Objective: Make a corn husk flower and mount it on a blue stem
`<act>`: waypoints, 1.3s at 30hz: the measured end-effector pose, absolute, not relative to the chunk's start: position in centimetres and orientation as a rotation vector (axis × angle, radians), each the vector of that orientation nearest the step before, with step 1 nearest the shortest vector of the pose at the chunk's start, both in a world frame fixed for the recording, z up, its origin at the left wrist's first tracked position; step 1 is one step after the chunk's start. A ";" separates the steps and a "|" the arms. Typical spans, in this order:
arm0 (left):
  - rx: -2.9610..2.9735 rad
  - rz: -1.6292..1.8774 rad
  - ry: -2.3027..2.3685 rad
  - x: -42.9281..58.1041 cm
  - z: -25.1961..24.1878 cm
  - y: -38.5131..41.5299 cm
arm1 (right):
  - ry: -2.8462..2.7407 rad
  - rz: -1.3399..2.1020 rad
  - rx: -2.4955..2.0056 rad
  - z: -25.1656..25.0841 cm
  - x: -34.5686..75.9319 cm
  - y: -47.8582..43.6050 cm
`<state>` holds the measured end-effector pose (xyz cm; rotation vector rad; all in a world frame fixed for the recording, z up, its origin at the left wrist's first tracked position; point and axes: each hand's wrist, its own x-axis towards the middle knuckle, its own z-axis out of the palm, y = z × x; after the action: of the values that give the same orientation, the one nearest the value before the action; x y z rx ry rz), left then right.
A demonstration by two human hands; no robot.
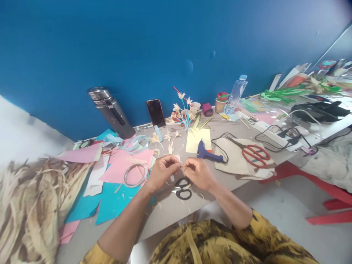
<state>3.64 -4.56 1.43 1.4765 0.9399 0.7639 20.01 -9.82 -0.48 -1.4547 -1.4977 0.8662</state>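
Note:
My left hand (162,170) and my right hand (198,171) meet above the table's front edge, fingertips pinched together on a small pale strip (179,163) held between them. Just below the hands lie black-handled scissors (183,187) on the grey table (176,205). Finished pale paper flowers on blue stems (184,110) stand further back by the wall. A blue glue gun (207,152) rests beside a yellow sheet (198,140), just beyond my right hand.
Pink and turquoise paper sheets (121,190) and a tape ring (135,175) lie left of the hands; dried straw (30,209) fills the far left. A flask (111,112), phone (156,113), water bottle (235,93), red scissors (254,152), power strip and cables (277,137) sit further back and right.

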 end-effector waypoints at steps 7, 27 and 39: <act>1.460 0.770 0.948 3.5 1.2 -4.2 | -1.353 1.034 -1.371 0.5 22.5 -9.6; 1.435 0.924 1.115 3.3 0.7 -3.7 | -1.449 -0.217 -2.342 -1.4 41.0 -14.4; 1.270 1.031 1.112 3.4 0.5 -3.4 | -1.527 -0.106 -2.498 -2.6 43.1 -14.3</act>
<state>3.38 -3.37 0.48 1.2697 1.1116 1.0312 43.09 -14.25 -2.65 -2.4982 -1.5269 -0.1058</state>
